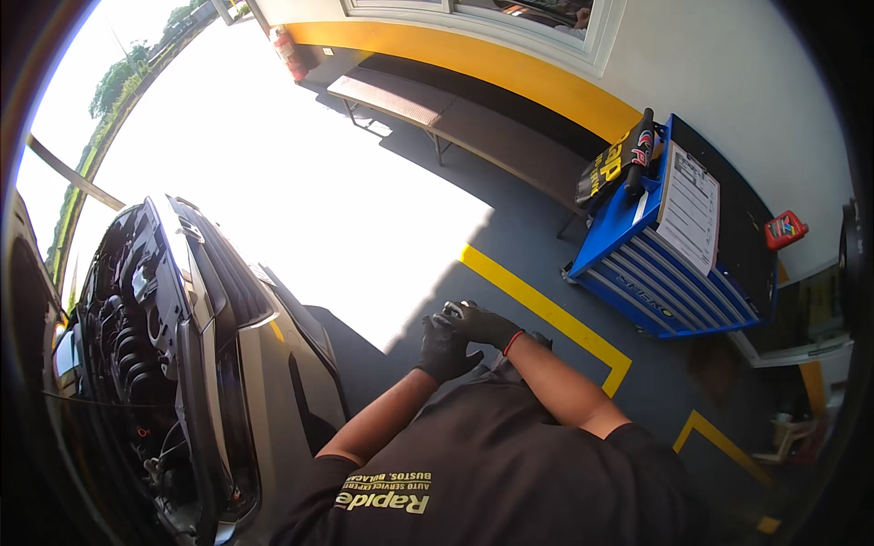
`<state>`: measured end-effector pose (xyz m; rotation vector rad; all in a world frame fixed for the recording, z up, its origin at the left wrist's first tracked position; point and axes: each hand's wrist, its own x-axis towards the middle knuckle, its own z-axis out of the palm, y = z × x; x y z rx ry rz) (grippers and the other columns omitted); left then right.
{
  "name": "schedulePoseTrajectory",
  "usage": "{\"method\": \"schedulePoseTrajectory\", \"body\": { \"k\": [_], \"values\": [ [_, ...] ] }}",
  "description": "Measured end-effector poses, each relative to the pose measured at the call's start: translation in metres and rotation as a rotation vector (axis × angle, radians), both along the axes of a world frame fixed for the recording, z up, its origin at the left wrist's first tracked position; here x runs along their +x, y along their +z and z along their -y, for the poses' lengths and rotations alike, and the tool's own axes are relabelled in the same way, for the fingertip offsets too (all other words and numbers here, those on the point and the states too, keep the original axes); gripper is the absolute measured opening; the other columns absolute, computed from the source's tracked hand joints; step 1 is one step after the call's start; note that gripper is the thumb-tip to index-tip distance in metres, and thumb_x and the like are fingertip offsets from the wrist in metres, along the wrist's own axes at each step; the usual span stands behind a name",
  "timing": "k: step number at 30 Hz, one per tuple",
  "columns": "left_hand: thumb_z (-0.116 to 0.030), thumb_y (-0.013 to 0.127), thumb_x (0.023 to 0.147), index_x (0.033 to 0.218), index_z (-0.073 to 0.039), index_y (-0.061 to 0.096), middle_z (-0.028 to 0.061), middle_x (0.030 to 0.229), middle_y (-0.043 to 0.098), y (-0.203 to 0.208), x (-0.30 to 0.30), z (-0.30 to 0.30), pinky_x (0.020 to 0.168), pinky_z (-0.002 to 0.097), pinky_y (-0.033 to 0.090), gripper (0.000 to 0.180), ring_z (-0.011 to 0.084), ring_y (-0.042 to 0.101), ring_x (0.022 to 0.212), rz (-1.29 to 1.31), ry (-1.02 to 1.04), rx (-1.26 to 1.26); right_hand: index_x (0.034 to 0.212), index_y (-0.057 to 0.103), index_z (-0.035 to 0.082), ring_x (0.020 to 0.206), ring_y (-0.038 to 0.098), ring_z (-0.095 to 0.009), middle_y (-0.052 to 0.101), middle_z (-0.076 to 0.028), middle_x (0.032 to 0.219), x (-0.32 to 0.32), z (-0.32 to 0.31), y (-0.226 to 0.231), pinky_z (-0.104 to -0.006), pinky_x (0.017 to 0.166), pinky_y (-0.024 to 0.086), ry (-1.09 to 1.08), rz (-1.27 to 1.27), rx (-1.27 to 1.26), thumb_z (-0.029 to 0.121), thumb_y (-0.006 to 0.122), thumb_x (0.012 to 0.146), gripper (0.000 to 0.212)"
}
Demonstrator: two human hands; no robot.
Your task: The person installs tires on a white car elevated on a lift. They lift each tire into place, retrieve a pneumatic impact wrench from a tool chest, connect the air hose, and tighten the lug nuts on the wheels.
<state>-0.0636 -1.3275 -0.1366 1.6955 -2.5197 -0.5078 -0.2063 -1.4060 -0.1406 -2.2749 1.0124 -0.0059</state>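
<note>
Both hands wear black gloves and meet in front of my dark shirt. My left hand [444, 350] has its thumb stretched out to the right, apart from its fingers. Across those fingers lies my right hand [484, 325], closed over the ends of the left glove. A small greyish patch shows where the gloves touch; I cannot make out more there. A red band [513, 342] circles my right wrist. No tool shows in either hand.
On the left stands a car with its engine bay [137, 355] exposed. A blue tool cabinet [628, 264] at the right bears a clipboard [689, 209], a dark rolled cover [614, 173] and a red bottle [785, 230]. A bench [473, 127] and fire extinguisher [288, 53] line the wall. Yellow lines [546, 314] mark the floor.
</note>
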Motion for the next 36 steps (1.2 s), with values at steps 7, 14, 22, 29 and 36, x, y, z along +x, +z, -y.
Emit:
{"method": "schedulePoseTrajectory", "body": {
  "k": [7,14,22,29,36],
  "values": [
    [-0.056,0.065,0.086,0.149,-0.015,0.054,0.0223,0.149,0.053,-0.029,0.000,0.282,0.115,0.0792,0.021,0.076,0.0508,0.041,0.142,0.222,0.021,0.065,0.148,0.050,0.027,0.110,0.068,-0.045,0.056,-0.029,0.140,0.046,0.268,-0.025,-0.0471,0.088,0.061,0.207,0.146,-0.002,0.018,0.062,0.097,0.054],
    [-0.054,0.068,0.088,0.148,-0.014,0.054,0.0219,0.148,0.054,-0.017,0.111,0.459,0.116,0.0695,0.026,0.074,0.0455,0.042,0.142,-0.061,0.439,0.367,0.134,0.064,0.023,0.096,0.072,-0.041,0.066,-0.025,0.116,0.190,0.468,-0.019,-0.0472,0.084,0.058,0.831,-0.010,-0.078,0.028,0.068,0.093,0.042],
    [-0.053,0.071,0.090,0.148,-0.013,0.054,0.0215,0.147,0.054,-0.067,0.309,0.585,0.117,0.0583,0.032,0.073,0.0395,0.042,0.142,-0.186,0.854,0.362,0.145,0.056,0.014,0.115,0.064,-0.038,0.064,-0.019,0.124,0.425,0.632,-0.100,-0.0462,0.097,0.053,1.364,0.149,-0.048,0.020,0.070,0.090,0.058],
    [-0.069,0.061,0.093,0.159,-0.015,0.042,0.0255,0.157,0.045,-0.029,0.544,0.700,0.115,0.0512,0.041,0.088,0.0421,0.050,0.140,-0.545,1.066,0.613,0.139,0.054,0.003,0.130,0.050,-0.054,0.050,-0.029,0.147,0.609,0.823,-0.115,-0.0597,0.104,0.046,1.043,0.416,-0.435,0.028,0.076,0.092,0.058],
    [-0.066,0.065,0.089,0.157,-0.014,0.044,0.0264,0.159,0.042,-0.018,0.778,0.842,0.120,0.0517,0.036,0.088,0.0443,0.045,0.144,-0.973,1.308,0.210,0.150,0.050,0.025,0.145,0.037,-0.048,0.048,-0.020,0.152,0.833,0.901,-0.019,-0.0708,0.111,0.034,1.104,-0.054,-0.404,0.052,0.072,0.089,0.071]
  ]
}}
